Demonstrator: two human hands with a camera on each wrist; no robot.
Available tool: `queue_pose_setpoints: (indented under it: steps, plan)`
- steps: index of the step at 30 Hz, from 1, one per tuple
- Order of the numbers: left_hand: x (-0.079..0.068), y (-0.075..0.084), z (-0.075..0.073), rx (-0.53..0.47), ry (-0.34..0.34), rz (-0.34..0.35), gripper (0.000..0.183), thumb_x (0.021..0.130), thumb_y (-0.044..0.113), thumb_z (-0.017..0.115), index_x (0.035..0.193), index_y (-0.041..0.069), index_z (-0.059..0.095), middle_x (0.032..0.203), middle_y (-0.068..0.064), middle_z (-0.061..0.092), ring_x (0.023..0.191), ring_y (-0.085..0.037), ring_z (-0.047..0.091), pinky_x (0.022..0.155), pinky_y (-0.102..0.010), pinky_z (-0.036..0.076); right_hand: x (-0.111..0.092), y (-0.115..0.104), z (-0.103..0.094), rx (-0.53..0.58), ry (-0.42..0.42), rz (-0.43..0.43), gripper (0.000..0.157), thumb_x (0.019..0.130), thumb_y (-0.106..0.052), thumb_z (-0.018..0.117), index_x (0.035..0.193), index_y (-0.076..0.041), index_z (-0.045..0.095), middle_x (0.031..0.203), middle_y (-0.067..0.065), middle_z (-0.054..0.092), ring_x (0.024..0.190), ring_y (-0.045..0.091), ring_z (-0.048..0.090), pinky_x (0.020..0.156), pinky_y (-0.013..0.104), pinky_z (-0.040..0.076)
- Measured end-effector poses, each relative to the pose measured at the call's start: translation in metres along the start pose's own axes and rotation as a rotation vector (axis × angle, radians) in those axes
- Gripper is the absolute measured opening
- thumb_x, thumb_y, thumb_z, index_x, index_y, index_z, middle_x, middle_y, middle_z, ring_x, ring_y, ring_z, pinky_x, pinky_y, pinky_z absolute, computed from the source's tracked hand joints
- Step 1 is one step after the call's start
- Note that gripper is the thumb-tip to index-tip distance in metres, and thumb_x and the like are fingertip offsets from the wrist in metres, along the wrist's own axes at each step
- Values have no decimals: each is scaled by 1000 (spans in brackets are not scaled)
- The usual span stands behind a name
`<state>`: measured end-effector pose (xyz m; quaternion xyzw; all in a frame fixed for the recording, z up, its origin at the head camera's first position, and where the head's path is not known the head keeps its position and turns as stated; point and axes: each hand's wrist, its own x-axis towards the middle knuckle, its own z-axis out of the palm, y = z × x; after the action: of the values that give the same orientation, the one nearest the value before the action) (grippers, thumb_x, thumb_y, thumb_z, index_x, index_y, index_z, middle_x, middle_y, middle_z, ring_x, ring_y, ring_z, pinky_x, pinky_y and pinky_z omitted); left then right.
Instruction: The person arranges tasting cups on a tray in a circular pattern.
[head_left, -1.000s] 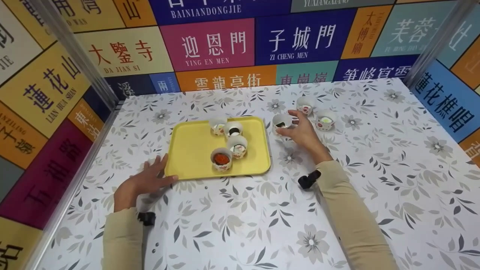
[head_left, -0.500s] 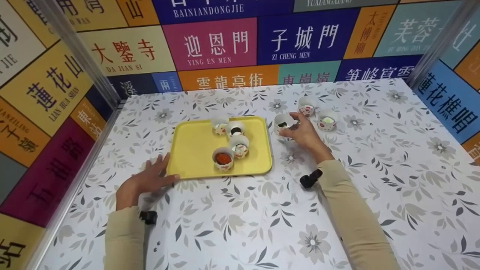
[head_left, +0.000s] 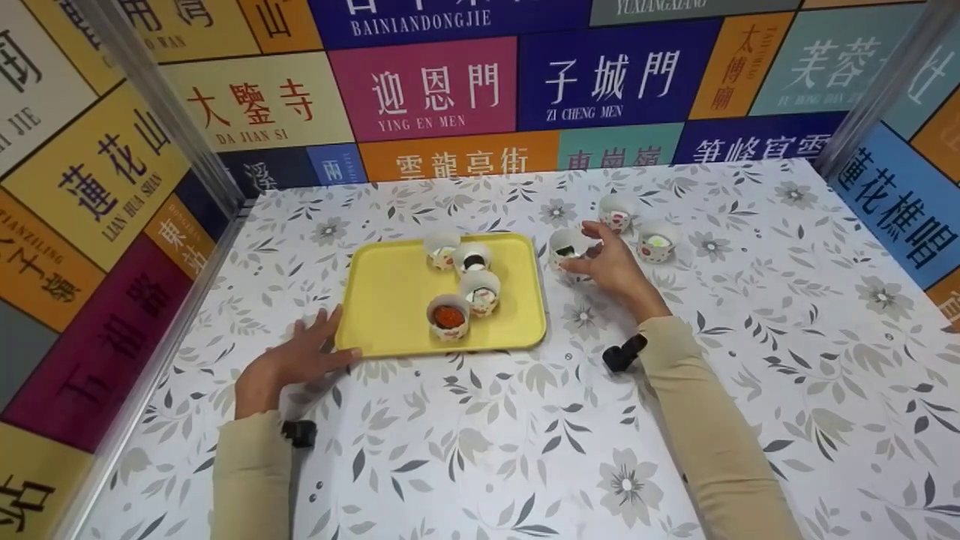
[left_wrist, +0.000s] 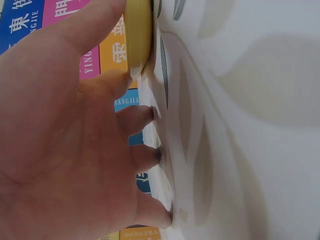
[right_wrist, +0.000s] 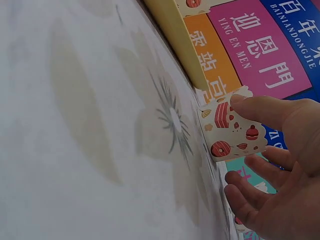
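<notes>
Paper cup [right_wrist: 231, 131]: table [head_left: 465, 450], right of head-view centre, just beyond yellow tray [head_left: 386, 300]. Right grip [head_left: 616, 268] pinches it; left grip [head_left: 296, 356], fingers extended, touches tray's lower-left corner. Past second: no clear shift; cup remains off tray.

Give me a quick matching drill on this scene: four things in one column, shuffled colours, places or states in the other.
1. tray
2. left hand
3. right hand
4. red-filled cup

A. pinching a patterned cup
B. on the tray, nearest its front edge
C. yellow
D. touching the tray's left end

Pairs: 1-C, 2-D, 3-A, 4-B
</notes>
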<state>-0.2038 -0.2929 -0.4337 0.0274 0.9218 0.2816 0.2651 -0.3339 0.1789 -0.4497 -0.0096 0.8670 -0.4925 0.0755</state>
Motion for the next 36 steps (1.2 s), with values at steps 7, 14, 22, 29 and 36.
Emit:
queue_pose_setpoints:
  steps: [7, 14, 22, 29, 36]
  plan:
    - [-1, 0, 1, -8, -4, -24, 101, 93, 65, 55, 161, 25, -7, 168, -14, -17, 150, -46, -26, 116, -73, -11, 1, 2, 2, 36, 5, -15, 80, 89, -16, 77, 156, -9, 33, 157, 17, 39, 134, 34, 48, 110, 43, 43]
    - [-1, 0, 0, -16, -4, -19, 102, 92, 65, 56, 161, 25, -7, 168, -14, -17, 150, -46, -26, 115, -73, -12, 1, -1, 2, 15, 21, 7, 78, 88, -16, 77, 154, -9, 36, 152, 20, 40, 128, 31, 47, 104, 40, 44]
    - [-1, -1, 0, -19, -4, -2, 102, 93, 64, 56, 161, 22, -7, 167, -15, -18, 149, -47, -27, 116, -73, -12, -1, -6, 4, 23, 29, 18, 78, 87, -22, 75, 154, -10, 36, 150, 20, 39, 126, 31, 47, 98, 39, 49]
    - [1, -1, -1, -22, -8, 17, 103, 94, 61, 57, 161, 19, -8, 166, -19, -19, 148, -49, -28, 116, -73, -11, -4, -17, 8, 10, 46, 6, 78, 86, -27, 76, 153, -13, 38, 152, 19, 38, 132, 33, 46, 104, 44, 47]
    - [2, -1, -1, -24, -12, 16, 103, 94, 61, 57, 161, 19, -8, 166, -19, -19, 148, -49, -28, 116, -73, -11, -11, -33, 13, -13, 43, -6, 77, 87, -30, 75, 153, -16, 38, 152, 18, 38, 131, 33, 48, 105, 44, 48]
